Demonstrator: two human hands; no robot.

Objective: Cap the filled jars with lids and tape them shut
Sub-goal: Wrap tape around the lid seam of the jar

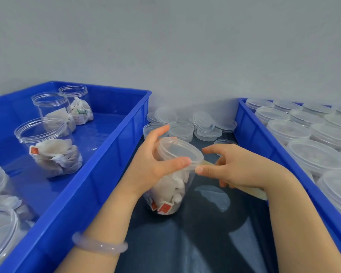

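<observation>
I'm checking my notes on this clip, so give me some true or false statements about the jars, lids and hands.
The left hand grips the clear plastic jar of white sachets. True.
That jar has no lid. False: a clear round lid sits on it.
The right hand is empty. False: it pinches a strip of beige tape.
The three jars at the back of the left blue plastic bin stand open. True.

Red tags (pixel 164 208) on sachets (pixel 175 187) in jar (pixel 189 184): print blurred, nothing legible.
</observation>
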